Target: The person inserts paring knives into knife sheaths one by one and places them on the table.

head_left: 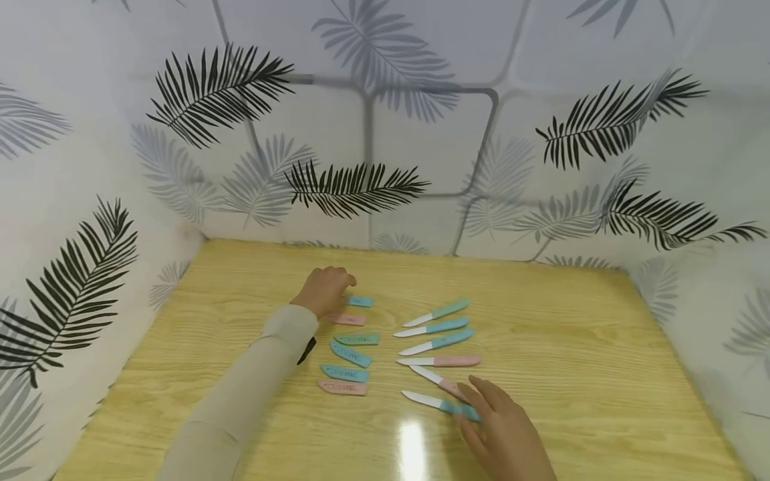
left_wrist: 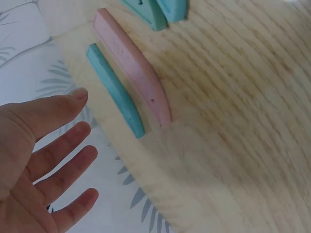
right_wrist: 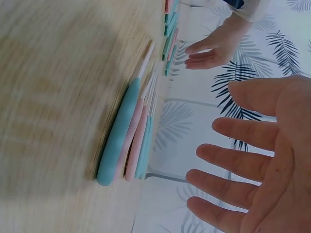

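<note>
My left hand [head_left: 323, 292] is over the far end of a column of knife sheaths, partly covering a blue sheath [head_left: 361, 302] and a pink sheath [head_left: 351, 320]. In the left wrist view, the spread fingers of that hand [left_wrist: 46, 160] are apart from the blue sheath [left_wrist: 115, 91] and the pink sheath [left_wrist: 131, 63]. My right hand [head_left: 502, 424] hovers by the handle of the nearest blue paring knife [head_left: 433, 401]. Straight, spread fingers show on the right hand [right_wrist: 267, 155] in the right wrist view, holding nothing; the blue knife [right_wrist: 119, 131] lies beside it.
More white-bladed knives, including a green knife [head_left: 451, 308] and a pink knife [head_left: 460, 361], lie in a column, blades leftward. A green sheath [head_left: 359, 339] and a near pink sheath [head_left: 343, 387] lie left of them. Leaf-patterned cloth [head_left: 421, 227] surrounds the wooden table [head_left: 571, 334].
</note>
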`<state>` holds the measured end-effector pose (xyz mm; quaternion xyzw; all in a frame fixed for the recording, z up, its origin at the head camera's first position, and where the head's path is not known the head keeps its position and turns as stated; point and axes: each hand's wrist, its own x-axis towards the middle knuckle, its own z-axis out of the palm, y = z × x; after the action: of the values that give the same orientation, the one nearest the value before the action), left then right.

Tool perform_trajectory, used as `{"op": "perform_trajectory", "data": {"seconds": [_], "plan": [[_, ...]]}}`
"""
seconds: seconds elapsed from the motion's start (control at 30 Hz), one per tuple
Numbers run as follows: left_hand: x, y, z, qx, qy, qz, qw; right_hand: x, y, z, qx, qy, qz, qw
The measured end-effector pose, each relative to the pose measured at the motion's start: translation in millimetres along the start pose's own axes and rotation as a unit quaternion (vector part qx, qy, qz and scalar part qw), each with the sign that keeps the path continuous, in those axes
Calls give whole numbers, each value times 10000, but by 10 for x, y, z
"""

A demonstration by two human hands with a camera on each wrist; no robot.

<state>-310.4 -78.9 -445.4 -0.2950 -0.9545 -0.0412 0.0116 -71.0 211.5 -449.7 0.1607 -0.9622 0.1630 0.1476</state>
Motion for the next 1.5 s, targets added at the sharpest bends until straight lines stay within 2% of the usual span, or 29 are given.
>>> {"op": "perform_trajectory", "data": {"seconds": [0.17, 0.3, 0.5, 0.67, 0.83, 1.3, 1.5], "plan": [[69, 19, 44, -246, -304, -13, 9992, -90, -2, 2, -127, 306, -189, 9993], [109, 43, 76, -554, -569, -242, 9966, -141, 45, 27, -182, 462, -451, 9977], [166, 3, 176, -1016, -863, -528, 9897, -210, 91, 45, -223, 361, -629, 9971], [156, -56, 216, -1256, -786, -746, 9861, -242, 61, 27, -255, 320, -613, 9973], [168, -80, 235, -1332, -715, -769, 9855, -261, 31, 9, -208, 348, -632, 9972], [118, -65, 274, -752, -497, -634, 9939, -282, -19, 49, -207, 442, -792, 9957], [79, -136, 266, -887, -97, -468, 9949, -210, -19, -58, -399, 111, -383, 9984]]}}
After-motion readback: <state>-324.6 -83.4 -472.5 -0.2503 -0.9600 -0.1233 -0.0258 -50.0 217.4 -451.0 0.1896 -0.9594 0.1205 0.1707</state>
